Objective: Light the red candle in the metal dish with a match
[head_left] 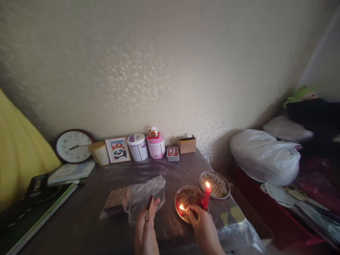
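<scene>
My right hand point(203, 226) pinches a burning match point(183, 209), its flame over the near metal plate point(176, 198). On that plate's right side stands a lit red candle point(206, 199), upright, close beyond my fingers. There is also something red low on the plate near the match flame, too small to make out. My left hand point(146, 232) holds a matchbox point(149, 208) on edge, its brown side turned right. Left of it lies a clear plastic bag point(148, 191) with several matchboxes point(117, 202) packed in it.
A second metal plate point(225, 182) sits behind the candle. Along the wall stand a clock point(71, 145), a framed panda picture point(118, 150), two round tubs point(137, 148), a small tin point(173, 154) and an open carton point(187, 144). White bags point(265, 156) lie right of the table.
</scene>
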`<state>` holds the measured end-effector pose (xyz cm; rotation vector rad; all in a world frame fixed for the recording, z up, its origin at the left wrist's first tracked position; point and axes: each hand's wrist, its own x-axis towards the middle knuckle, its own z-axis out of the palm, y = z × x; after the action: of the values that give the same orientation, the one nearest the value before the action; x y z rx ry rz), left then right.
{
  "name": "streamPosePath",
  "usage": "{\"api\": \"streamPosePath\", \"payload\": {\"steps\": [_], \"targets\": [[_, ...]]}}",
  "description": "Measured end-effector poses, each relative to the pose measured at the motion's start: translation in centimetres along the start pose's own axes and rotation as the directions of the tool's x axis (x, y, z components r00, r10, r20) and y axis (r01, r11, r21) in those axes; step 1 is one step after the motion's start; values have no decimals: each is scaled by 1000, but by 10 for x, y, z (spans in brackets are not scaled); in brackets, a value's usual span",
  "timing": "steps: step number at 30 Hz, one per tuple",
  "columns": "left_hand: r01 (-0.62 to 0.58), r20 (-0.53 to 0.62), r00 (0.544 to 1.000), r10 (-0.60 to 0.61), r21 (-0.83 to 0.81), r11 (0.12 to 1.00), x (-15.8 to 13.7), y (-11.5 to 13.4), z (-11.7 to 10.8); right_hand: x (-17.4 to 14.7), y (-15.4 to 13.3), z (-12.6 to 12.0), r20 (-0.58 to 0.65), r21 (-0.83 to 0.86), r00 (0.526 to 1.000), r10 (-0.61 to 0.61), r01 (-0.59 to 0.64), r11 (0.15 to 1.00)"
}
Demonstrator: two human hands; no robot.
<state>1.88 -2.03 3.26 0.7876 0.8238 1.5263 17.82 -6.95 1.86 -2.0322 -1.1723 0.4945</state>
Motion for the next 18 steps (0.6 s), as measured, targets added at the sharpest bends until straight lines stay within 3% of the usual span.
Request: {"api": "streamPosePath", "payload": {"steps": [18], "targets": [[23, 11, 1000, -23, 9, 1000, 1, -3, -1, -2, -2, -4, 18, 39, 1000, -8, 8, 999]]}}
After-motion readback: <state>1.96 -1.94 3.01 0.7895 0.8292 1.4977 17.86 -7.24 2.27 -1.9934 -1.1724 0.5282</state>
